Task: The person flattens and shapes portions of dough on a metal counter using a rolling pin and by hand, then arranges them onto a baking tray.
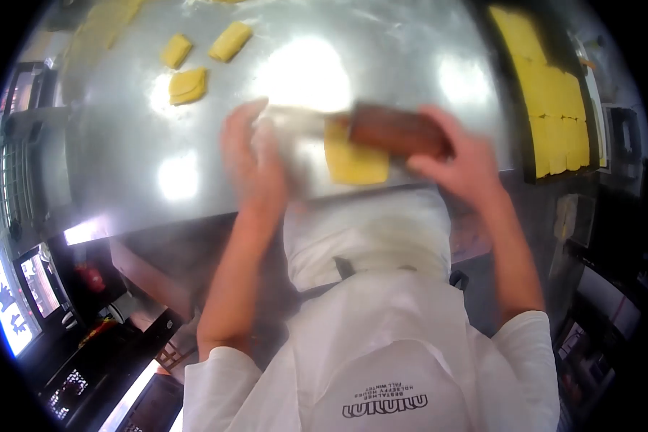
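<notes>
while i watch through the head camera, the yellow dough sheet lies on the metal table, partly under the brown roller. my right hand, right of the sheet, has thumb and fingers clamped on the roller's end. my left hand, left of the sheet, is blurred beside a pale streak; i cannot tell whether its fingers close on anything. folded dough pieces sit beyond the sheet to its left, yellow squares well to its right. good work here, i judge, needs level, even pressure, with fingertips clear of the sheet's edge.
</notes>
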{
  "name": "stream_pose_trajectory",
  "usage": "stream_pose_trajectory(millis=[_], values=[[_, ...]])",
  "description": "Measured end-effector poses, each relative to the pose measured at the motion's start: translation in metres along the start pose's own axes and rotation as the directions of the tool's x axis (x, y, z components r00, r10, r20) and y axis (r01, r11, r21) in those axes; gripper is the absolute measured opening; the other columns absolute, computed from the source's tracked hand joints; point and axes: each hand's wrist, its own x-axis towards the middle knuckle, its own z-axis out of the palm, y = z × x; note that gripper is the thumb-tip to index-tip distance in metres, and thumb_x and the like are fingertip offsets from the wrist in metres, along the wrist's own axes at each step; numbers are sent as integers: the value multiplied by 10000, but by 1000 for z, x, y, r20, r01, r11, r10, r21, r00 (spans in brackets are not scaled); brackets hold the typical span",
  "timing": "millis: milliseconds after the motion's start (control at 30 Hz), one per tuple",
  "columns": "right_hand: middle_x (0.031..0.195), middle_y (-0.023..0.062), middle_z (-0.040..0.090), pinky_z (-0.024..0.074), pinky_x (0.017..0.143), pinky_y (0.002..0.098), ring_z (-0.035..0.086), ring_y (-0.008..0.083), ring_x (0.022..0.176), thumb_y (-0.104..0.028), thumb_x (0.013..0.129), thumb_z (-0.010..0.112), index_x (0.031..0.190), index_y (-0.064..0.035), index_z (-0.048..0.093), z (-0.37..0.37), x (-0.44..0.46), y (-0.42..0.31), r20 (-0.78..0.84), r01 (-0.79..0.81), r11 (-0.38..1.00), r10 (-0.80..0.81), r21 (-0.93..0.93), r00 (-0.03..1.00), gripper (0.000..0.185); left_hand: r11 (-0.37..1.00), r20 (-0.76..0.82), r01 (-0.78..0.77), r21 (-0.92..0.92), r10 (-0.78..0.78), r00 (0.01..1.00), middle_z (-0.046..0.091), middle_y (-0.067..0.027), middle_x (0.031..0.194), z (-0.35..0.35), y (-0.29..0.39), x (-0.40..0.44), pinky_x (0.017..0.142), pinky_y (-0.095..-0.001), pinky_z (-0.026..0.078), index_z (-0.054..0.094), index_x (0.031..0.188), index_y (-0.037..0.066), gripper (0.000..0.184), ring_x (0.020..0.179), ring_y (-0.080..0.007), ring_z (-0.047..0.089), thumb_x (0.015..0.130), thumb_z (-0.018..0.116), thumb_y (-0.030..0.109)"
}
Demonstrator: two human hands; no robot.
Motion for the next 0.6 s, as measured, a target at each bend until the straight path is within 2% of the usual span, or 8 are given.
stream_pose_trajectory(millis=[67, 133, 200, 233, 400, 433, 500, 600], values=[[909, 133, 759, 564, 722, 438, 735, 366, 805, -586, 847, 789, 1439, -192, 574, 13, 3, -14, 114, 152, 987, -145, -59, 983, 743, 908, 248, -190, 374, 100, 964, 718, -162, 1058, 3, -27, -15, 879, -457, 529, 682, 1199, 27, 288, 1003, -347, 672, 1049, 605, 261], [881, 133, 752, 552, 707, 455, 722, 383, 789, -595, 902, 719, 1408, -181, 578, 26, 17, -15, 166, 143, 978, -117, -154, 979, 669, 792, 358, -279, 543, 83, 930, 725, -125, 911, 9, -36, -17, 770, -481, 533, 702, 1104, 61, 237, 864, -363, 667, 1039, 611, 269], [871, 136, 750, 547, 705, 467, 714, 395, 780, -587, 952, 654, 1373, -171, 586, 33, 39, -12, 165, 124, 971, -91, -205, 982, 595, 776, 321, -228, 587, 36, 946, 712, -103, 808, 18, -41, -6, 694, -511, 516, 702, 1039, 89, 208, 762, -388, 640, 1030, 609, 275], [874, 139, 752, 548, 711, 471, 713, 398, 779, -574, 975, 624, 1353, -167, 592, 32, 52, -14, 148, 111, 973, -81, -201, 986, 556, 631, 462, -406, 661, 85, 883, 726, -131, 855, 17, -39, 6, 688, -513, 521, 691, 1067, 94, 206, 782, -394, 667, 1029, 583, 265], [953, 148, 760, 541, 811, 482, 708, 400, 909, -548, 1047, 508, 1227, -139, 663, 39, 121, 4, -15, 61, 996, -63, -71, 998, 473, 627, 526, -315, 713, -182, 831, 739, -156, 898, 38, -61, 73, 664, -535, 526, 680, 1178, 109, 237, 834, -391, 700, 1042, 536, 240], [967, 149, 759, 538, 827, 477, 705, 395, 935, -551, 1051, 495, 1211, -134, 670, 40, 128, 7, -3, 51, 998, -51, -48, 999, 479, 767, 420, -148, 624, -170, 891, 730, -247, 839, 40, -52, 80, 794, -545, 537, 767, 767, 2, 675, 830, -459, 689, 1073, 382, 465], [993, 151, 757, 531, 859, 467, 699, 385, 986, -557, 1058, 470, 1177, -125, 683, 38, 138, 9, 13, 37, 999, -37, 0, 999, 496, 704, 494, -251, 664, -161, 854, 735, -193, 877, 40, -57, 88, 741, -562, 528, 669, 1126, 79, 314, 843, -421, 694, 1046, 487, 322], [1000, 159, 753, 524, 882, 454, 696, 371, 1004, -556, 1062, 459, 1174, -116, 685, 37, 140, 12, 10, 45, 999, -45, -8, 999, 507, 712, 480, -186, 677, -236, 845, 724, -168, 868, 41, -49, 97, 690, -564, 517, 658, 1228, 88, 273, 852, -395, 695, 1022, 556, 235]])
